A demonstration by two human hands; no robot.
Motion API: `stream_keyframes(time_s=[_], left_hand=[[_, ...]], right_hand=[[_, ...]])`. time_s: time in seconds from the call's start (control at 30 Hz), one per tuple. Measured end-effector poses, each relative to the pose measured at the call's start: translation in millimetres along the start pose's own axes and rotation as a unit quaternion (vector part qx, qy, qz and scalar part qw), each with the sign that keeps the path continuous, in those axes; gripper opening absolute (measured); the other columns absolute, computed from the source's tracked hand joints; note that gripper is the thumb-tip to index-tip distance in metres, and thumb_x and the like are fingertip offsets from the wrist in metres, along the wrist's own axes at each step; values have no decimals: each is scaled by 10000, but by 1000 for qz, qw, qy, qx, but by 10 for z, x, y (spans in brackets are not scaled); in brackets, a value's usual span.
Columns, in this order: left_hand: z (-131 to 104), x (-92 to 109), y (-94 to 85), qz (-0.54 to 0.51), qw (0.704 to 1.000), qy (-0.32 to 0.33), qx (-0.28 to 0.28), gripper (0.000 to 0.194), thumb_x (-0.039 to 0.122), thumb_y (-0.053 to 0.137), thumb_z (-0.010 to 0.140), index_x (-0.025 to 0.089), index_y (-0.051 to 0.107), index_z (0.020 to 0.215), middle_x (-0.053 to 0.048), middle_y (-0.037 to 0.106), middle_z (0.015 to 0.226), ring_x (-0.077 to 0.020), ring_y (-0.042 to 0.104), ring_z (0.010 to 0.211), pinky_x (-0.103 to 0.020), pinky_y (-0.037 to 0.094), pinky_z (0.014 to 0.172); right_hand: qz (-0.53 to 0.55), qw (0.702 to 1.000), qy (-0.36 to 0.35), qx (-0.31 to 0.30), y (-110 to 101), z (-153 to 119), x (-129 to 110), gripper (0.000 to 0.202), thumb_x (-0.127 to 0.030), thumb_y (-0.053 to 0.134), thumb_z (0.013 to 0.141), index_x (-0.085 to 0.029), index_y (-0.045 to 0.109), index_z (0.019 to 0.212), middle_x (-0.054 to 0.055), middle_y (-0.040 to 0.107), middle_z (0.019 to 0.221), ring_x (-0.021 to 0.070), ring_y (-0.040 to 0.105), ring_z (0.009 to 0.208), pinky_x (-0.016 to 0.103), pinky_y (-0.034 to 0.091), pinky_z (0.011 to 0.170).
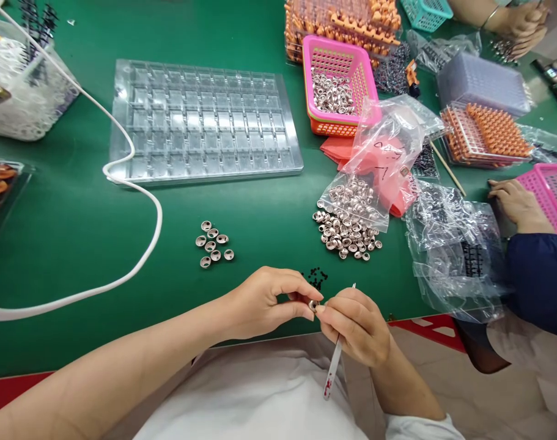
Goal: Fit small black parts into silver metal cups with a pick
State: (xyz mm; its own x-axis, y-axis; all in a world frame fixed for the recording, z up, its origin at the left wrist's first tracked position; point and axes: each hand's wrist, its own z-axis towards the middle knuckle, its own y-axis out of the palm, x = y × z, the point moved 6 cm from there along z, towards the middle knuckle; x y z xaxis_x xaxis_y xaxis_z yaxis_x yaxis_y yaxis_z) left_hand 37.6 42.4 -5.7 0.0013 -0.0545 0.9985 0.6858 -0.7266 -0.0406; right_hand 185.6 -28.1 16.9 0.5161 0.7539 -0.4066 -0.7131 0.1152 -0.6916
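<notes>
Between its fingertips my left hand [273, 302] pinches a small silvery metal cup [313, 305]. My right hand [358, 324] touches the same cup with thumb and fingertip, while white tweezers [333, 370] with red marks are held in its closed fingers, pointing down toward my lap. Just beyond the fingertips, tiny black parts [318, 278] are scattered on the green table [260, 226]. A small group of metal cups [210, 245] lies to the left of them. A bigger pile of cups [346, 235] spills from a clear plastic bag [388, 131].
A clear compartment tray [205, 122] lies behind. Pink baskets [308, 79] and orange parts [498, 134] stand at the right. A white cable [156, 226] crosses the left side. Other people's hands [516, 201] show at the right edge.
</notes>
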Motion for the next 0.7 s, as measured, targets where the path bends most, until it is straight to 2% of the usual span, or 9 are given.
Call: stream_keyframes(time_s=[0.17, 0.33, 0.57, 0.7], left_hand=[[-12, -3, 10, 19, 1000, 14, -4, 131, 126, 710, 876, 144, 764, 994, -58, 770, 833, -143, 702, 751, -217, 562, 710], [-22, -3, 28, 35, 999, 26, -3, 152, 122, 710, 874, 156, 766, 1011, -51, 773, 824, -138, 708, 742, -202, 562, 701], [-13, -19, 45, 35, 999, 17, 3, 146, 111, 694, 877, 137, 768, 1000, -57, 771, 826, -131, 711, 731, -187, 559, 695], [-7, -31, 42, 36, 999, 15, -1, 144, 100, 690, 876, 100, 768, 997, -71, 763, 822, -126, 708, 730, -169, 548, 691]], right_hand=[[0, 998, -34, -46, -4, 52, -10, 210, -56, 605, 900, -85, 666, 1099, 79, 701, 845, 173, 630, 727, 325, 543, 580], [-18, 993, -81, -85, 7, 67, -22, 196, -46, 548, 923, -55, 676, 1072, 95, 707, 867, 181, 624, 730, 340, 539, 552], [-21, 991, -105, -81, 22, 8, -34, 218, -33, 543, 905, 15, 667, 1078, 131, 669, 924, 194, 593, 777, 342, 533, 567], [-15, 992, -106, -69, 25, 31, -26, 203, -25, 549, 901, 14, 675, 1055, 134, 650, 933, 185, 585, 778, 328, 511, 585]])
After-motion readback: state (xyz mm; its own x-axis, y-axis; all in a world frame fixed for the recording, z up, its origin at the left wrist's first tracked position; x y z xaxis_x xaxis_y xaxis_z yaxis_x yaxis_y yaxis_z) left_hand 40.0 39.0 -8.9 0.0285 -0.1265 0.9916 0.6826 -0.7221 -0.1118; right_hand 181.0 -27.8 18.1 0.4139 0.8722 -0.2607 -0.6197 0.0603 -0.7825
